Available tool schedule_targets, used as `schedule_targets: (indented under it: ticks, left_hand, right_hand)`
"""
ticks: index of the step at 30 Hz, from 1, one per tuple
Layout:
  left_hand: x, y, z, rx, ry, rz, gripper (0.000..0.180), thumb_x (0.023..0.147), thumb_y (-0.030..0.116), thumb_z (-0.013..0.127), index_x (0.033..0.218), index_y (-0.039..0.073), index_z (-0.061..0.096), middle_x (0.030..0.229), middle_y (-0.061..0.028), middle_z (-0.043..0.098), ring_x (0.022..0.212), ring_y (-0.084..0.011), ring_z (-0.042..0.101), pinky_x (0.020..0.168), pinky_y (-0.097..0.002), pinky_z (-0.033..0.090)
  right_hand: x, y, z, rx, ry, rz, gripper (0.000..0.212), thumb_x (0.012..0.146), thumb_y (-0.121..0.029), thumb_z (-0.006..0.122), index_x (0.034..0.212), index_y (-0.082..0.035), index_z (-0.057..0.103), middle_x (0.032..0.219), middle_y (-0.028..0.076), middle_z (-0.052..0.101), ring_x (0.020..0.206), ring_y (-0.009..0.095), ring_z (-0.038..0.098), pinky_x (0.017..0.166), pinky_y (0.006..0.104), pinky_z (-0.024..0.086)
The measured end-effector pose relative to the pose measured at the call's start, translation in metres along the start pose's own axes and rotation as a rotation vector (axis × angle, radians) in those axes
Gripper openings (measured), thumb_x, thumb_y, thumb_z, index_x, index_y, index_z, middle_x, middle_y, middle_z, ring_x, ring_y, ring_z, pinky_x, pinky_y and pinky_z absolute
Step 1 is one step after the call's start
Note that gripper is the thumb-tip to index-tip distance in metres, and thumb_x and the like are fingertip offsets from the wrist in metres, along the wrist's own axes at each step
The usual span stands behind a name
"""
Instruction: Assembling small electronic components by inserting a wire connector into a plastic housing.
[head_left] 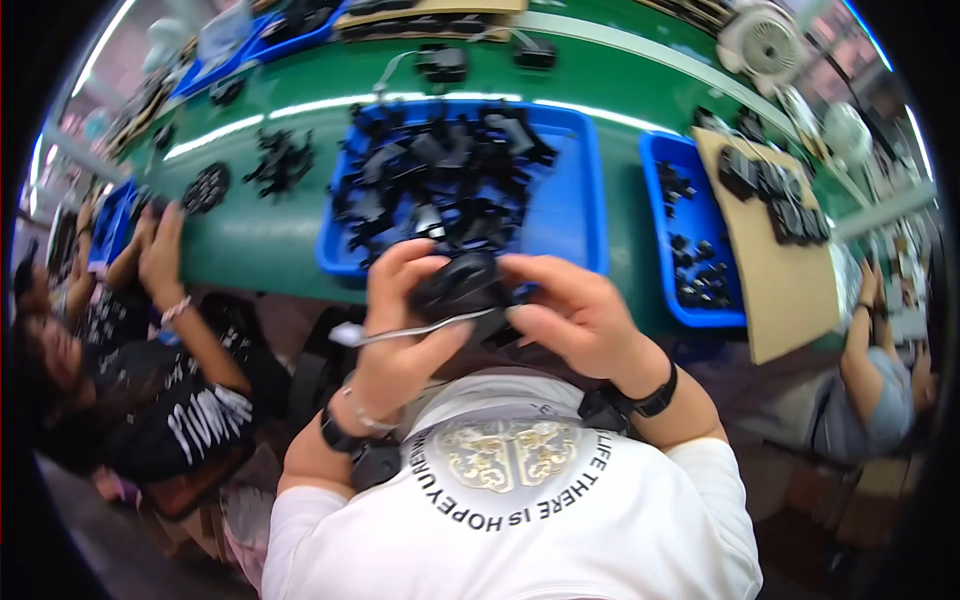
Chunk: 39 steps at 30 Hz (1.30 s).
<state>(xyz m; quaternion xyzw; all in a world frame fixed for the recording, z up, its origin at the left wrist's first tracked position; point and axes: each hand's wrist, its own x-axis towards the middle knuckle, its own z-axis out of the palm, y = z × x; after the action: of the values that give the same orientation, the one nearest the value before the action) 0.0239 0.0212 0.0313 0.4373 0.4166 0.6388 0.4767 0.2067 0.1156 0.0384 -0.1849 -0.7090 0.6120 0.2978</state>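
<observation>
Between my two hands, above the table's near edge, is a black rounded plastic housing [455, 287] with a thin grey-white cable [415, 331] trailing to the left. My left hand [398, 310] grips it from the left, thumb below and fingers over the top. On its right side, the fingers and thumb of my right hand [570, 308] are closed around the edge, near a small black part whose kind I cannot make out. Just beyond my hands stands a blue tray [572, 215] heaped with black plastic parts [430, 165].
At the right, a smaller blue tray [715, 318] holds small black pieces, with a cardboard sheet [775, 285] bearing black units [765, 185] beside it. Loose black parts [282, 160] lie on the green table [290, 225]. Co-workers sit left and right; a fan [762, 48] stands at the back.
</observation>
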Motion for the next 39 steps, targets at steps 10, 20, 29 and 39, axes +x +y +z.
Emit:
schedule_targets:
  ticks: [10,20,29,39]
  left_hand:
    - [0.006,0.005,-0.002,0.189,-0.327,-0.416,0.055,0.071,-0.003,0.065,0.12,0.002,0.041,0.104,-0.0101,0.056,0.103,-0.0171,0.054,0.09,-0.031,0.043]
    - [0.0,-0.01,-0.011,-0.551,-0.231,-0.596,0.046,0.076,0.004,0.059,0.118,0.003,0.04,0.106,-0.0142,0.054,0.095,-0.0285,0.059,0.078,-0.0484,0.052]
    - [-0.008,-0.007,-0.024,-0.741,-0.118,-0.526,0.046,0.083,0.002,0.053,0.126,0.009,0.039,0.116,-0.0161,0.052,0.104,-0.0321,0.056,0.077,-0.0496,0.052]
    - [0.001,-0.022,-0.031,-0.674,-0.019,-0.443,0.044,0.084,0.003,0.056,0.124,0.011,0.04,0.118,-0.0157,0.052,0.099,-0.0308,0.059,0.071,-0.0445,0.056]
  right_hand:
    - [0.006,-0.027,-0.026,-0.46,-0.1,-0.146,0.023,0.08,-0.015,0.067,0.097,-0.001,0.061,0.083,0.01,0.063,0.067,0.019,0.06,0.06,0.0294,0.048]
    - [0.022,0.033,-0.218,-1.334,0.209,0.371,0.017,0.074,-0.01,0.064,0.09,-0.004,0.063,0.082,0.014,0.064,0.078,0.031,0.061,0.07,0.0373,0.049]
    - [0.016,-0.001,-0.205,-0.855,0.377,0.238,0.013,0.087,-0.013,0.056,0.085,0.0,0.058,0.086,0.009,0.063,0.072,0.015,0.06,0.061,0.0262,0.048]
    - [-0.021,-0.03,-0.044,0.216,0.083,0.149,0.017,0.079,-0.01,0.064,0.076,-0.002,0.049,0.087,0.014,0.055,0.061,0.013,0.055,0.055,0.023,0.046]
